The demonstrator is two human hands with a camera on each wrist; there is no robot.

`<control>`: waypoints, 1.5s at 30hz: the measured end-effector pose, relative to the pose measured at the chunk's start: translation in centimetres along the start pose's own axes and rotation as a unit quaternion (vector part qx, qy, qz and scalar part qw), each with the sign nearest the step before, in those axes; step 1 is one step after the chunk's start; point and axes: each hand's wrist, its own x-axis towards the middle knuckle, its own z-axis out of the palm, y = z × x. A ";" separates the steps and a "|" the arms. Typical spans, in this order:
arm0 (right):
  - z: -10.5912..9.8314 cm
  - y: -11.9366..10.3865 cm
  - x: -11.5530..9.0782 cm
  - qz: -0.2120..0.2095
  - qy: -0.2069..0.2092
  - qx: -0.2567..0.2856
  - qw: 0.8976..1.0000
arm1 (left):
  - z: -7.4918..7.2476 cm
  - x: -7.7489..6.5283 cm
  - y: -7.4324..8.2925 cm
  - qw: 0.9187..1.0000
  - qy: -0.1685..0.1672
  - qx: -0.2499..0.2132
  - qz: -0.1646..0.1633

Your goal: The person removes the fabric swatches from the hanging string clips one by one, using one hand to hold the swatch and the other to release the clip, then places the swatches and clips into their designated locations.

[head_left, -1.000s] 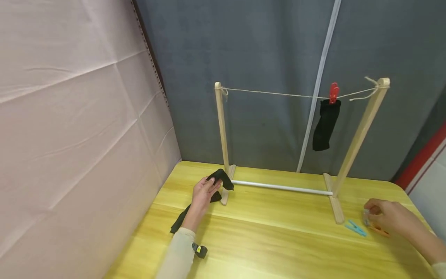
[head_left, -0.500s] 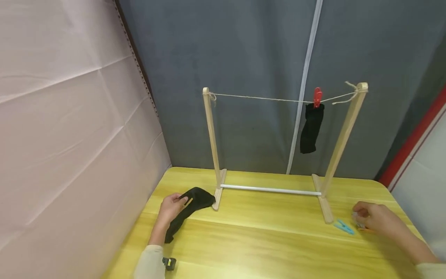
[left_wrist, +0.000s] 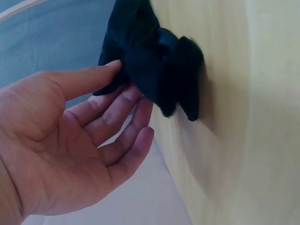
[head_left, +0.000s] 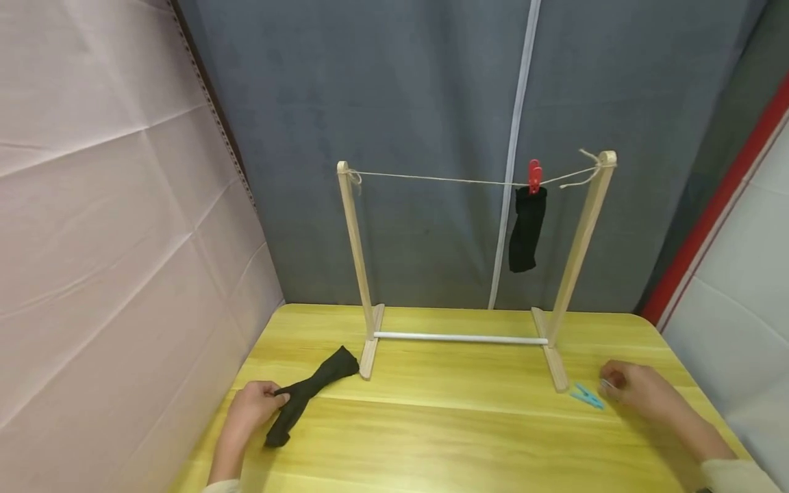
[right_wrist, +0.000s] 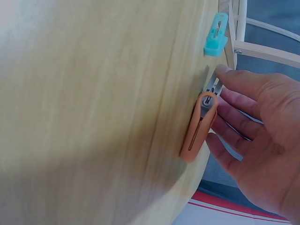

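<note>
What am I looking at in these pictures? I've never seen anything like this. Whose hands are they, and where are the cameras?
There is no machine arm here: a person works with two bare hands. The wide picture comes from a camera on the head, looking forward and down; the two close-ups come from a camera on each wrist.

The left hand pinches a black sock over the table. The right hand has thumb and fingers on a grey clip, close to an orange clip and a turquoise clip.

Behind them stands a wooden rack with a string; a red clip holds another sock there.
</note>
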 end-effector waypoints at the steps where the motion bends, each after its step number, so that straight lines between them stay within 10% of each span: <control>1: 0.1 0.0 0.0 0.000 0.002 -0.003 1.000 | 0.0 -0.2 -0.1 1.000 -0.003 0.003 0.002; 17: -1.0 -2.0 -0.5 0.003 -0.014 0.019 1.000 | -0.2 -1.9 2.1 0.999 -0.022 0.048 -0.006; 26: -3.9 -5.7 -0.7 -0.027 0.071 0.012 0.997 | 1.4 -2.2 7.4 0.997 0.009 -0.062 0.044; 36: -5.3 -8.9 -0.5 -0.030 0.189 0.044 0.981 | 4.8 -1.8 12.0 0.971 0.033 -0.199 0.130; 45: -7.7 -10.0 -0.8 -0.049 0.261 0.063 0.962 | 6.6 -1.5 15.7 0.930 0.021 -0.284 0.231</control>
